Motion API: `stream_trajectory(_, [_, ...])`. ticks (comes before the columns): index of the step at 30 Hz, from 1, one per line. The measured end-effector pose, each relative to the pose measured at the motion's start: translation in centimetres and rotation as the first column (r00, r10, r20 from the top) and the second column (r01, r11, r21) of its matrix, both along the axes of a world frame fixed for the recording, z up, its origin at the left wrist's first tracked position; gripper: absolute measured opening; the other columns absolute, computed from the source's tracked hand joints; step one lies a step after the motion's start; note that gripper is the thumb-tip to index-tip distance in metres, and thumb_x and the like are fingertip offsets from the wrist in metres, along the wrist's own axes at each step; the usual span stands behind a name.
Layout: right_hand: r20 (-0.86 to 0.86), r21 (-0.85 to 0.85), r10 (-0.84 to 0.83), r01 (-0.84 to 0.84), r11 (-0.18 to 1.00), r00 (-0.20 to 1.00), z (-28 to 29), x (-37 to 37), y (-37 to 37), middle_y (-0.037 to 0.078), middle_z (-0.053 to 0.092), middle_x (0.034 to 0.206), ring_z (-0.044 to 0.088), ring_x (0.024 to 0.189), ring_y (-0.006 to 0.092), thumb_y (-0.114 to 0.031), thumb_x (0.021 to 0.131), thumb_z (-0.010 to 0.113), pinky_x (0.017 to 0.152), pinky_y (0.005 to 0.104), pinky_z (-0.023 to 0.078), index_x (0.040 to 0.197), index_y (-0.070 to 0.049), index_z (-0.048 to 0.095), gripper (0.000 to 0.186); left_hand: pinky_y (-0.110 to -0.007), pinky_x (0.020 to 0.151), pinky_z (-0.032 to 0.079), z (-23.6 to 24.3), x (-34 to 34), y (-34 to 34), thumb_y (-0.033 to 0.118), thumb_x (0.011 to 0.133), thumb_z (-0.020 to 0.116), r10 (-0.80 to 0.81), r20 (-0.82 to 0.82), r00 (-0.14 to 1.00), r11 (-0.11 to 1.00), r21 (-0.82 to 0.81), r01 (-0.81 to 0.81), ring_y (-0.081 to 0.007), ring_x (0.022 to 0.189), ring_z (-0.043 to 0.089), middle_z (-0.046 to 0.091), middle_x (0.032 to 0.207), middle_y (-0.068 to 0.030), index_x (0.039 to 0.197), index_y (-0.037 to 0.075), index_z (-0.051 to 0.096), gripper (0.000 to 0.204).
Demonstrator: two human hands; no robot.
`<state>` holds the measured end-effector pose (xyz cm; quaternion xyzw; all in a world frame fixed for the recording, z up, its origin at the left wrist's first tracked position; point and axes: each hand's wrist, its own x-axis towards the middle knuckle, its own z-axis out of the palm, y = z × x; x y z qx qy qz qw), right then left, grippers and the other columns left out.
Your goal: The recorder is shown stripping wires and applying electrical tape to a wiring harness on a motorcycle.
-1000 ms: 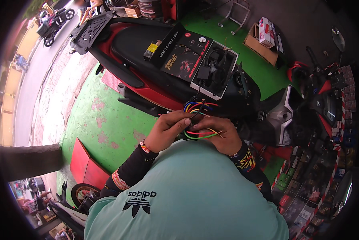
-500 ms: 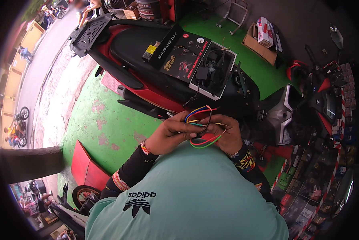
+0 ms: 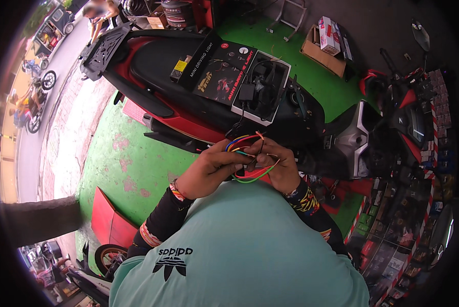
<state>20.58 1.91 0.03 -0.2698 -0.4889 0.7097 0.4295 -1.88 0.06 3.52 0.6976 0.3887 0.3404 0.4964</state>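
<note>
In front of my chest, my left hand [image 3: 207,172] and my right hand [image 3: 279,169] pinch a looped bundle of coloured wires [image 3: 254,178], with red, blue, yellow, green and black strands, its loops partly hidden by my fingers. Just beyond my hands, a red and black scooter [image 3: 178,124] stands crosswise. On its black seat lies an open dark box [image 3: 216,71] with a white-edged tray holding black cables and a small black module [image 3: 246,91], and a small yellow-labelled piece [image 3: 180,66] beside it. A dark cord runs from the tray down toward the wires.
Cardboard boxes [image 3: 321,60] and a metal stand [image 3: 293,20] are at the back on the green floor [image 3: 122,153]. A red ramp [image 3: 112,217] is at lower left, shelved packages [image 3: 393,225] at right. A person [image 3: 99,20] and passing motorbikes [image 3: 35,102] appear at upper left.
The whole view has shifted, putting the scooter and my hands a little farther left. My fingers have shifted on the wires, and their loops sit differently. Motorbikes on the road have moved.
</note>
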Motion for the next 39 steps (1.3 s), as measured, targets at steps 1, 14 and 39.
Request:
stream_trajectory(1, [-0.002, 0.001, -0.004, 0.004, 1.0, 1.0, 0.1, -0.1, 0.0, 0.007, 0.057, 0.108, 0.066, 0.091, 0.014, -0.009, 0.1, 0.064, 0.08, 0.0272, 0.055, 0.119, 0.007, 0.068, 0.025, -0.037, 0.093, 0.052, 0.1, 0.0, 0.1, -0.003, 0.092, 0.064, 0.005, -0.022, 1.0, 1.0, -0.011, -0.006, -0.0257, 0.106, 0.063, 0.061, 0.113, -0.012, 0.118, 0.005, 0.071, 0.028])
stream_trajectory(14, [0.157, 0.098, -0.164, 0.149, 0.984, 0.974, 0.5, -0.5, -0.4, 0.005, 0.07, 0.093, 0.07, 0.084, 0.0103, 0.0, 0.096, 0.069, 0.073, 0.0247, 0.057, 0.109, -0.001, 0.058, 0.017, -0.03, 0.077, 0.054, -0.9, 1.1, 0.7, 0.02, 0.081, 0.086, 0.233, -0.011, 0.972, 0.957, -0.176, -0.231, -0.0153, 0.089, 0.069, 0.072, 0.098, -0.0125, 0.11, -0.003, 0.073, 0.039])
stream_trajectory(39, [0.02, -0.056, -0.037, 0.038, 0.998, 0.999, -1.1, -0.2, 0.2, 0.016, 0.069, 0.119, 0.068, 0.114, 0.0236, 0.012, 0.095, 0.059, 0.102, 0.0355, 0.054, 0.115, 0.0, 0.055, 0.023, -0.025, 0.079, 0.051, -2.1, 1.3, 0.5, -0.001, 0.095, 0.058, 0.374, 0.159, 0.914, 0.913, -0.24, -0.331, -0.0079, 0.088, 0.063, 0.068, 0.097, -0.0046, 0.11, -0.004, 0.062, 0.016])
